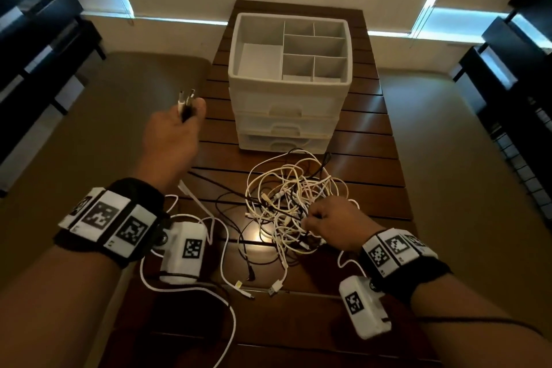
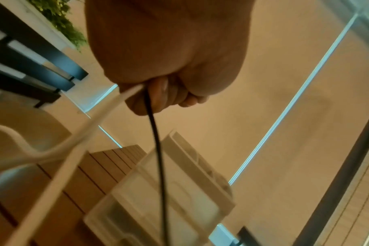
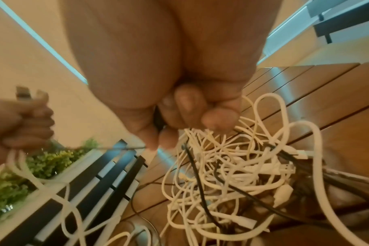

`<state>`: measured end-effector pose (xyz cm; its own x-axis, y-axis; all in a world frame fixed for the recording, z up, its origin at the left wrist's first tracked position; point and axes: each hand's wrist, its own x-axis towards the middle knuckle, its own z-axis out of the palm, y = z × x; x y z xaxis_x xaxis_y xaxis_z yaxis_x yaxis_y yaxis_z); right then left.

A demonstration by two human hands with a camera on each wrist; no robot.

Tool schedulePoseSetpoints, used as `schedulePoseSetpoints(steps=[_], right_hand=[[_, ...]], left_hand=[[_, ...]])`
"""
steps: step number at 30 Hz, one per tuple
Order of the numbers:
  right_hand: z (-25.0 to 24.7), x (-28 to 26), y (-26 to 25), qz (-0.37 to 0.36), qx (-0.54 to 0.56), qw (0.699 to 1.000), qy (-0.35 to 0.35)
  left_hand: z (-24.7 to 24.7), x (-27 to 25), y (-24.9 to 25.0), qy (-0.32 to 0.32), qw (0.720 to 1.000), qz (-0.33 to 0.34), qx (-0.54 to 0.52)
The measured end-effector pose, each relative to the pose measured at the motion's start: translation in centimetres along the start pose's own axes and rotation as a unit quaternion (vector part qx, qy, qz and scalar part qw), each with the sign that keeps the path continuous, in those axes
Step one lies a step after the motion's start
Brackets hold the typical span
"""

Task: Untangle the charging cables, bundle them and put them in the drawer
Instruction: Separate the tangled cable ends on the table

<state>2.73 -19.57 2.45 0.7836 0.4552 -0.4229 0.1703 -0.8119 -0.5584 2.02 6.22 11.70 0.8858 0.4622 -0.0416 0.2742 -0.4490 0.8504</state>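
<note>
Barely begun: the left hand (image 1: 171, 131) clasps a few plug ends at ten o'clock, the right hand (image 1: 331, 222) pinches the tangled white and black charging cables (image 1: 294, 206) mid-counter; bundling and the closed white plastic drawers (image 1: 285, 125) remain.

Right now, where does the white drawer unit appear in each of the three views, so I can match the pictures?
Head view: the drawer unit stands at upper centre on the wooden table, behind the cable tangle.
Left wrist view: it is blurred at lower centre, below the left hand.
Right wrist view: not in it.
Shared landmark: the wooden table, also in the left wrist and right wrist views.
</note>
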Motion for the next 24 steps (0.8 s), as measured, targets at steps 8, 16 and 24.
schedulePoseSetpoints(steps=[8, 16, 24], right_hand=[[0.2, 0.3, -1.2, 0.005, 0.039, 0.99, -0.135], [-0.9, 1.5, -1.1, -0.043, 0.169, 0.982, 0.074], [0.4, 2.7, 0.0, 0.011, 0.106, 0.977, 0.184]], left_hand=[[-0.8, -1.6, -0.1, -0.188, 0.973, -0.098, 0.095], [1.2, -1.5, -2.9, -0.297, 0.934, -0.16, 0.121], [3.9, -2.8, -6.1, -0.355, 0.905, -0.094, 0.215]])
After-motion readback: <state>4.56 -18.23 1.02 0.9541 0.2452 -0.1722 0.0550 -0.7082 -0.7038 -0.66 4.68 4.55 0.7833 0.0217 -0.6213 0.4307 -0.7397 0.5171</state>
